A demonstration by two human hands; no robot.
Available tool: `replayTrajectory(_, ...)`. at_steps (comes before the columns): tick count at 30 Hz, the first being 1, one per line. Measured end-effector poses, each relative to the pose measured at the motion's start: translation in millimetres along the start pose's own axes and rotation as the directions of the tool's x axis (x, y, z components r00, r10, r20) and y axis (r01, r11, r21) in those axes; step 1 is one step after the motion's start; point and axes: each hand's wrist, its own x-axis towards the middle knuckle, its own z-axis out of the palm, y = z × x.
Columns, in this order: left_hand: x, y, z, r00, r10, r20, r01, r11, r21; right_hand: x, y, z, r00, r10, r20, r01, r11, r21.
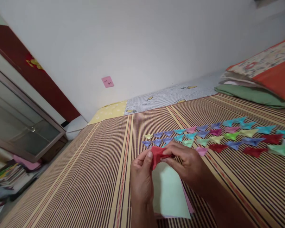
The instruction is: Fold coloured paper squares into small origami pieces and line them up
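Note:
Between my two hands is a piece of folded red paper (157, 155), held above the mat. My left hand (142, 174) pinches its left side, with the thumb on the face toward me. On the other side, my right hand (186, 161) grips the right end between thumb and fingers. Beneath the hands lies a stack of paper sheets (172, 190), pale green on top with a pink edge showing at the right. Beyond the hands, several small folded paper shapes stand in rows, among them a yellow one (148, 136) and a dark red one (255, 152).
A striped woven mat (97, 171) covers the bed up to the wall. Folded bedding (254, 95) is piled at the far right. A pink note (107, 81) sticks to the wall. At lower left are books (10, 172) beside a glass-panelled cabinet door (21, 117).

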Motion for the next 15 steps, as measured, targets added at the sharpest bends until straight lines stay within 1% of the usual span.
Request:
replayTrajectory(2, -1.5, 0.1, 0.9, 1.0, -0.008, -0.003, 0.008, 1.0, -0.028, -0.9, 2.2, -0.5, 0.999, -0.045, -0.012, 0.044, 0.999, -0.026)
replayTrajectory(4, -2.5, 0.5, 1.9, 1.0, -0.004, 0.024, 0.005, 1.0, -0.022, -1.5, 3.3, 0.2, 0.997, -0.073, -0.011, 0.072, 0.996, -0.059)
replayTrajectory(6, -3.0, 0.8, 2.6, 0.997, -0.003, 0.072, 0.002, 1.0, 0.009, -1.5, 3.1, 1.7, 0.997, -0.079, 0.01, 0.08, 0.993, -0.084)
replayTrajectory(8, -2.8, 0.8, 3.2, 0.996, 0.004, 0.094, -0.006, 1.0, 0.013, -1.2, 1.9, 3.1, 0.997, -0.069, 0.028, 0.071, 0.994, -0.082)
replayTrajectory(10, -2.2, 0.5, 3.8, 0.997, 0.013, 0.073, -0.012, 1.0, -0.012, -0.9, 0.7, 3.9, 0.998, -0.061, 0.025, 0.063, 0.996, -0.069)
replayTrajectory(15, -2.1, 1.9, 6.0, 1.0, -0.008, 0.0, 0.008, 0.995, -0.099, -0.5, 1.9, 5.2, 0.997, -0.058, -0.056, 0.056, 0.998, -0.043)
